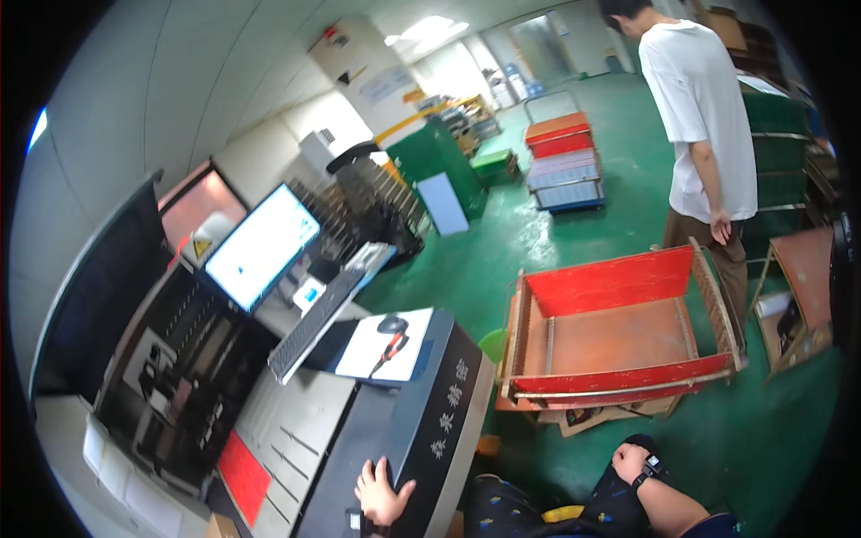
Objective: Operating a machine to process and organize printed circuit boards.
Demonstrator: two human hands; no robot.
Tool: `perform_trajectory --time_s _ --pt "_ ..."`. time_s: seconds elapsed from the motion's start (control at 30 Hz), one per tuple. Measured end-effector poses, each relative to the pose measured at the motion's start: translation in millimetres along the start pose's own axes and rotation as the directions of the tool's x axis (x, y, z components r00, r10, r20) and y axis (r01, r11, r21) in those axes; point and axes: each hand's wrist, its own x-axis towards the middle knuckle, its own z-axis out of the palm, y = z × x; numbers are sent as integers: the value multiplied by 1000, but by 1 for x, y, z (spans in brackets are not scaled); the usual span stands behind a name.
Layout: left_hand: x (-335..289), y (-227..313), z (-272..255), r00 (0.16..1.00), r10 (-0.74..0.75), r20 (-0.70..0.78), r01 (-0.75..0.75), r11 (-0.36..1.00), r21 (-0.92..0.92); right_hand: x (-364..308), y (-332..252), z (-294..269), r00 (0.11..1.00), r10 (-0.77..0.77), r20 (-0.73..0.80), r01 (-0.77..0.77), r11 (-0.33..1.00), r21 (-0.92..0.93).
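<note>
My left hand [381, 496] lies with its fingers spread on the dark top [354, 453] of a machine, holding nothing. Resting on my knee, my right hand [630, 461] has its fingers curled in, and nothing shows in them. Both wrists wear dark bands with small devices. Beyond my left hand, pliers [388, 351] with red and black handles lie on a white sheet [413, 348], beside a black mouse [391, 324]. A red sheet [244, 478] lies on the machine's pale, slotted bed.
A keyboard [316, 325] and lit monitor [265, 247] stand over the machine. A large red tray [610, 345] stands ahead of my knees. Near it a person in a white shirt [704, 117] faces away. Farther back are a loaded trolley [565, 175] and a green panel [441, 161].
</note>
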Motion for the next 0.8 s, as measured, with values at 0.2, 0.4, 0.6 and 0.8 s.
perform_trajectory --time_s 0.2,0.4,0.6,0.8 --pt "9 22 -19 985 -99 143 92 994 57 15 -2 28 988 -151 38 153 986 -67" --pt "6 31 -28 975 -141 175 127 988 85 23 -8 38 976 -183 115 197 973 -120" --pt "15 40 -18 988 -103 117 100 994 34 43 -4 79 952 -233 201 283 918 -277" --pt "-2 34 -39 999 -15 -43 20 991 134 46 -50 51 895 -242 374 334 921 -203"
